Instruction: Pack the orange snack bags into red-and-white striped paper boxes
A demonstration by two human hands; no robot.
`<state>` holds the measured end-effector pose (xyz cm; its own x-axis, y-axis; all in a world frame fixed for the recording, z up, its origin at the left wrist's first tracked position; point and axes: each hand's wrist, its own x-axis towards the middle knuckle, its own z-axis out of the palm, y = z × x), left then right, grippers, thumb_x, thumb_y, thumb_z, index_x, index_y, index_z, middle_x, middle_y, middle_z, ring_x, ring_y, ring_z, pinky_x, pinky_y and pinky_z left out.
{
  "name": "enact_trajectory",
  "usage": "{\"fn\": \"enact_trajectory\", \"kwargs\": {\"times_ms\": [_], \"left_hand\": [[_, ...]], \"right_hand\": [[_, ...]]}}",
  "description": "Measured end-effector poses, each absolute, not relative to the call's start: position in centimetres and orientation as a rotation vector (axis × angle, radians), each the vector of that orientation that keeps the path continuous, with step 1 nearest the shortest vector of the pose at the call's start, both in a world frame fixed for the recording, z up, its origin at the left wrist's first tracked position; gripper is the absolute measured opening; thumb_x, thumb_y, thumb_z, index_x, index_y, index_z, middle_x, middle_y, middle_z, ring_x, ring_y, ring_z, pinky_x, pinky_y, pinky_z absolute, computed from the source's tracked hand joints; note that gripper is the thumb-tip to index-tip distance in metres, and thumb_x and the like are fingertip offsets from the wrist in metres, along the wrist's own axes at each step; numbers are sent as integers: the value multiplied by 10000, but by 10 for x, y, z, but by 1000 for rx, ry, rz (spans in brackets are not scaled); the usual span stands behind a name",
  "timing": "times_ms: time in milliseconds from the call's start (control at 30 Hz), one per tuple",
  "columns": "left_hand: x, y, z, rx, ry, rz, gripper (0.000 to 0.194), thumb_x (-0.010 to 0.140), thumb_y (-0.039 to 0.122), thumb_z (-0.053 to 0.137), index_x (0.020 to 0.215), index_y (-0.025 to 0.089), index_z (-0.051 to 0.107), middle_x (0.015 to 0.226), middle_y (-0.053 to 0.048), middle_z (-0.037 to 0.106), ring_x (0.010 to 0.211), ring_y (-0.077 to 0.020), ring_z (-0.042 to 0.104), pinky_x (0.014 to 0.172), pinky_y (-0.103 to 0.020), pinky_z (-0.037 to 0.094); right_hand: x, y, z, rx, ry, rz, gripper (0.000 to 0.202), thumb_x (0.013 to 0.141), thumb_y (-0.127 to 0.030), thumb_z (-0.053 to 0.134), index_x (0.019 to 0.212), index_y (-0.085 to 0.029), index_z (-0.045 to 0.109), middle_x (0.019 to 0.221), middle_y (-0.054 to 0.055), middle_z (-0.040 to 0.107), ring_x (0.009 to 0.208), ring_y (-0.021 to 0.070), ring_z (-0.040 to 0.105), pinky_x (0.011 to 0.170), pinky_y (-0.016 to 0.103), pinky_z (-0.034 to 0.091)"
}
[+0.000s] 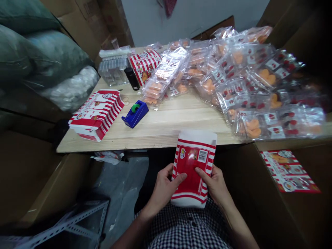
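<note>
A red-and-white striped carton (194,166) with a barcode is held upright, slightly tilted, in front of my lap near the table's front edge. My left hand (167,185) grips its left side, thumb across the red panel. On the opposite side my right hand (214,181) holds it the same way, its thumb pressed on the face. The fingers behind the carton are hidden. Beyond it on the table lie a blue tape dispenser (136,113) with a green roll and a stack of striped flat cartons (97,112).
Clear plastic packets (249,90) with orange pieces are heaped along the right of the wooden table (166,124). A black bottle (132,79) and clear plastic containers (114,71) stand at the back left. One flat printed package (290,171) lies in an open cardboard box (308,204) at right.
</note>
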<state>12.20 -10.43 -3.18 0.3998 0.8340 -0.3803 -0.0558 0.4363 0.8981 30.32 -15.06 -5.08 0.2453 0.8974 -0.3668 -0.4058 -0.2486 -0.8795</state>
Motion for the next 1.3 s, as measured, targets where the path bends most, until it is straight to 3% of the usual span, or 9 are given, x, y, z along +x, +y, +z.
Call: {"fn": "enact_trajectory", "kwargs": {"times_ms": [333, 533, 733, 867, 967, 1100, 1233, 1300], "left_hand": [[112, -88, -35, 911, 993, 779, 288, 849, 371, 740, 1024, 144, 715, 929, -67, 779, 752, -185, 720, 714, -287, 578], [117, -88, -37, 867, 1043, 848, 284, 794, 320, 801, 1006, 143, 738, 890, -54, 781, 747, -176, 710, 725, -290, 580], [119, -84, -27, 854, 1001, 828, 229, 798, 324, 797, 920, 141, 733, 891, -54, 784, 719, -156, 694, 704, -269, 571], [120, -90, -23, 859, 1035, 841, 226, 804, 315, 793, 932, 139, 734, 846, -40, 770, 724, -161, 695, 707, -273, 567], [120, -92, -25, 859, 1009, 836, 227, 819, 308, 779, 974, 151, 729, 891, -41, 775, 751, -168, 705, 721, -277, 570], [118, -82, -34, 980, 995, 898, 253, 859, 311, 735, 1061, 160, 725, 953, -55, 774, 805, -174, 717, 744, -268, 567], [113, -68, -42, 1038, 989, 1166, 466, 857, 281, 733, 1305, 209, 626, 1158, -85, 740, 1019, -189, 710, 917, -295, 552], [109, -64, -42, 1078, 967, 1239, 494, 824, 265, 764, 1297, 228, 626, 1164, -82, 736, 1021, -188, 712, 913, -291, 556]], "right_hand": [[303, -146, -69, -1159, -656, 1599, 314, 867, -372, 763, 1149, -245, 712, 1127, 58, 772, 954, 275, 742, 880, 436, 590], [302, -147, -46, -1216, -714, 1526, 373, 844, -380, 789, 1184, -263, 690, 1192, 54, 750, 1039, 256, 721, 879, 366, 591], [311, -142, -25, -1241, -814, 1609, 289, 817, -407, 807, 1031, -219, 763, 977, 49, 798, 849, 218, 747, 782, 318, 601], [324, -137, -14, -1250, -848, 1555, 272, 861, -360, 776, 1110, -255, 746, 1037, 36, 790, 881, 202, 741, 813, 305, 591], [331, -134, -15, -1163, -806, 1522, 342, 902, -336, 736, 1237, -278, 695, 1123, 50, 772, 929, 205, 738, 851, 315, 580], [328, -129, -33, -1110, -701, 1508, 353, 897, -331, 742, 1242, -274, 692, 1144, 63, 767, 925, 229, 743, 835, 351, 590], [323, -130, -49, -1100, -698, 1505, 365, 883, -343, 755, 1234, -261, 695, 1153, 70, 765, 963, 254, 739, 863, 387, 588], [323, -131, -50, -1082, -712, 1527, 354, 894, -346, 742, 1235, -262, 693, 1170, 68, 760, 991, 258, 734, 874, 389, 586]]}}
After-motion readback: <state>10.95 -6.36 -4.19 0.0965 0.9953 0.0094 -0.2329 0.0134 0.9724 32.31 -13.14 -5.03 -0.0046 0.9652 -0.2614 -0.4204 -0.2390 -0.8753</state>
